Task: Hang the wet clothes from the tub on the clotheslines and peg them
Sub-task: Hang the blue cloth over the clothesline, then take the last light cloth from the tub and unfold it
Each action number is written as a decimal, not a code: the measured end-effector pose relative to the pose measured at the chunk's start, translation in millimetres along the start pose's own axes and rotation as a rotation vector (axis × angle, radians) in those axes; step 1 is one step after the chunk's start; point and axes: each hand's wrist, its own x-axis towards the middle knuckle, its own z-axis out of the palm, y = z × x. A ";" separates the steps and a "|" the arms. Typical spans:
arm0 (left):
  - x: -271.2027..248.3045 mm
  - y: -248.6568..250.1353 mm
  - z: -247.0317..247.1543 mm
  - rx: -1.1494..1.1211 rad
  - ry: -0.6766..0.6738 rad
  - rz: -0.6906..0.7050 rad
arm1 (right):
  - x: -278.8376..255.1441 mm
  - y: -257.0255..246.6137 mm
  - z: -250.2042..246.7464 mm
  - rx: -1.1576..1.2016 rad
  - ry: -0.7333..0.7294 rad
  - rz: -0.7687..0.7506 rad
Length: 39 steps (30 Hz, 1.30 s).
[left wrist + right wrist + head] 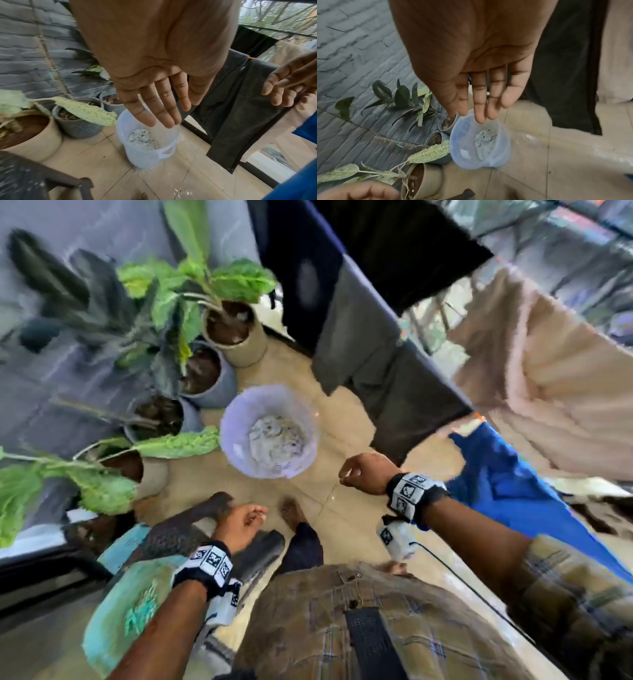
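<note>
Two empty hands, left hand (241, 523) and right hand (364, 474), hang above the tub (236, 455), fingers (164, 108) loosely straight, gripping nothing. One pale crumpled cloth (275, 441) lies at the tub's bottom. Reaching down could tip the light tub or brush the potted plants (222, 282) beside it.

Left wrist band (209, 561): black strap behind the fingers, carrying white tiles printed with black square markers.
Right wrist band (411, 491): same build; a white marker-tagged box hangs under it.
Cable (472, 587): thin, dark, leading back from that box.
Shirt (342, 628): tan-brown plaid, short sleeves.
Chest strap (368, 642): black, vertical.
Feet: bare.
</note>
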 end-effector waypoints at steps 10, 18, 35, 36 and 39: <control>83.5 -105.4 -62.8 -0.278 0.092 -0.195 | 142.7 -93.4 6.7 0.049 -0.180 0.035; 183.1 -87.9 -98.1 -0.254 0.161 -0.271 | 314.0 -99.9 37.9 0.191 -0.233 0.012; 344.4 -199.9 -59.0 -0.199 0.247 -0.184 | 607.0 -20.1 176.9 0.204 -0.047 0.151; 345.0 -197.6 -60.2 -0.197 0.255 -0.176 | 617.0 -19.4 181.3 0.180 -0.031 0.140; 347.8 -201.3 -60.3 -0.205 0.252 -0.138 | 642.0 -17.8 197.1 0.188 -0.003 0.093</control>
